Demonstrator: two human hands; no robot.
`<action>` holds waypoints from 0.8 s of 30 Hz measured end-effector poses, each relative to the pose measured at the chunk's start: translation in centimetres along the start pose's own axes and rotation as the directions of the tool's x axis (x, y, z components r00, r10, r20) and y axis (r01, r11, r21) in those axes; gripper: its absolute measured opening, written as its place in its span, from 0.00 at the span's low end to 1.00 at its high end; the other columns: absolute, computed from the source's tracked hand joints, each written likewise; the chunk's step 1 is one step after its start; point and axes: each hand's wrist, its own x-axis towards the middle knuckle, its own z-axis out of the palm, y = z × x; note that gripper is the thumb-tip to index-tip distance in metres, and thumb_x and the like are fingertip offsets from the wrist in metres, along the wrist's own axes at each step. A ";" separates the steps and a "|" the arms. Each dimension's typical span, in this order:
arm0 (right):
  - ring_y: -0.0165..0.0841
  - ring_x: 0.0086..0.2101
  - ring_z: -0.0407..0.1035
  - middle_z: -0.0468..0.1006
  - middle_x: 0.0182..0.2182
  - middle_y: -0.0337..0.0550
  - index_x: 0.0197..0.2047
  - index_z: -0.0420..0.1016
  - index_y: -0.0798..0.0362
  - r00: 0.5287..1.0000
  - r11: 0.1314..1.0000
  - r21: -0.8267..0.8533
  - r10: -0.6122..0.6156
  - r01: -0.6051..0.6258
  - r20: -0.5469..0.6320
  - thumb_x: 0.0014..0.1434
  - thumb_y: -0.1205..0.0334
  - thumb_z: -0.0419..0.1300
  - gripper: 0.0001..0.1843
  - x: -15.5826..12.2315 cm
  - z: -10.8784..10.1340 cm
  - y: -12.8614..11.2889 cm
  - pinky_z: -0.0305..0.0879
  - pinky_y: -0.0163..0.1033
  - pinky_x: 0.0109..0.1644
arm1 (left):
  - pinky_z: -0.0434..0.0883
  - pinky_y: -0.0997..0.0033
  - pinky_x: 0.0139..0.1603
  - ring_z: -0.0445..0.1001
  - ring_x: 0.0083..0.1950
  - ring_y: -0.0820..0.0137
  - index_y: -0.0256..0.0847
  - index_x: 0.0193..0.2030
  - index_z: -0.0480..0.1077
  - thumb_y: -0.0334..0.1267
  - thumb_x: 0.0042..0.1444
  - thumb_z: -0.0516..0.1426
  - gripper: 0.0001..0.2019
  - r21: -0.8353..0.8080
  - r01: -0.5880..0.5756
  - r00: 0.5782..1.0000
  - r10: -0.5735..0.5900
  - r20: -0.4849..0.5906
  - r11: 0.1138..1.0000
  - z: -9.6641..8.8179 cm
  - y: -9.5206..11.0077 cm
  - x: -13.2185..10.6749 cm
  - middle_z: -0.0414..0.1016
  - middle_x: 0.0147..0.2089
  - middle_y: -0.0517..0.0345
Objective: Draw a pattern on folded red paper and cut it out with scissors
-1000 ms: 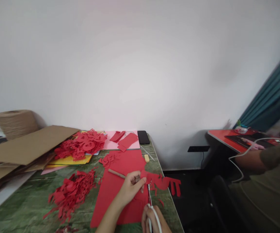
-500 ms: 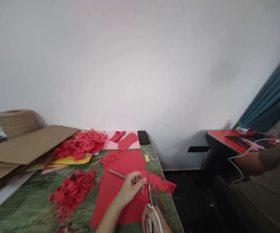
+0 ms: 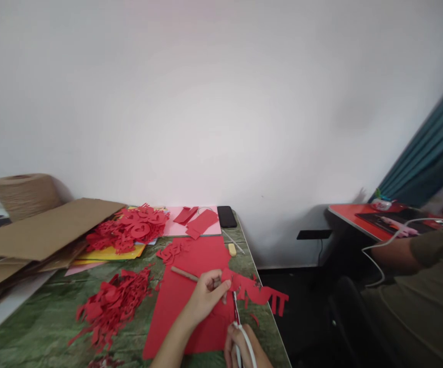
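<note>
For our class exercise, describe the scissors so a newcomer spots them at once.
Find the green table, then the large red sheet on it. By the sheet's near right corner, the right hand holds the scissors. Their white handles set them apart from the red paper strip.

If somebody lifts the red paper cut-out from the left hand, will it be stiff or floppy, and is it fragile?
The red paper cut-out is probably light, as it looks like thin sheet. It may be fairly stiff: it extends from the left hand with little visible sag. Its narrow end prongs would likely bend or tear easily.
</note>
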 end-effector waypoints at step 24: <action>0.22 0.11 0.50 0.55 0.06 0.31 0.15 0.60 0.52 1.000 0.999 -0.046 0.001 -0.003 -0.032 0.41 0.27 0.46 0.34 0.4 0.1 -0.3 0.46 0.30 0.17 | 0.61 0.76 0.25 0.64 0.20 0.75 0.40 0.21 0.62 0.50 0.50 0.54 0.16 -0.156 0.048 0.997 -0.058 -0.056 0.987 -0.2 -0.2 0.3 0.64 0.18 0.66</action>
